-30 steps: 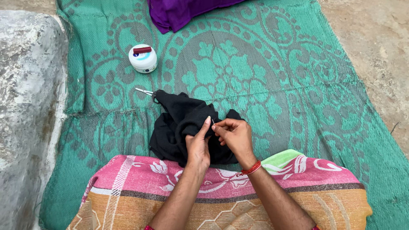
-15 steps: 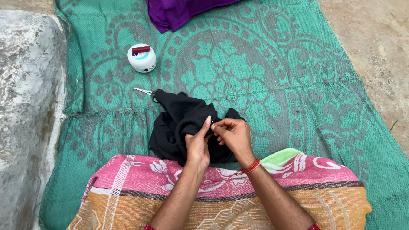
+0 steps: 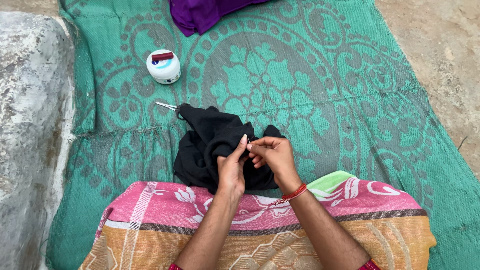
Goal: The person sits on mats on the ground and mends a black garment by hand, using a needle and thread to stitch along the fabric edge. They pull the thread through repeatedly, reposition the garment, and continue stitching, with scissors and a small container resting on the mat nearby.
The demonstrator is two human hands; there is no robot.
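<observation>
A crumpled black cloth lies on the green patterned mat just beyond my lap. My left hand grips a fold of the cloth, thumb pressed up against it. My right hand is beside it, fingertips pinched together on a thin needle at the cloth's fold. A red thread band circles my right wrist. Scissor blades poke out from under the cloth's far left corner.
A small white round tub with a dark red spool on its lid stands on the mat at the back left. Purple fabric lies at the top edge. A grey stone slab borders the left, bare ground the right.
Both hands stay pinched together at the same fold of the black cloth; only slight finger shifts show.
</observation>
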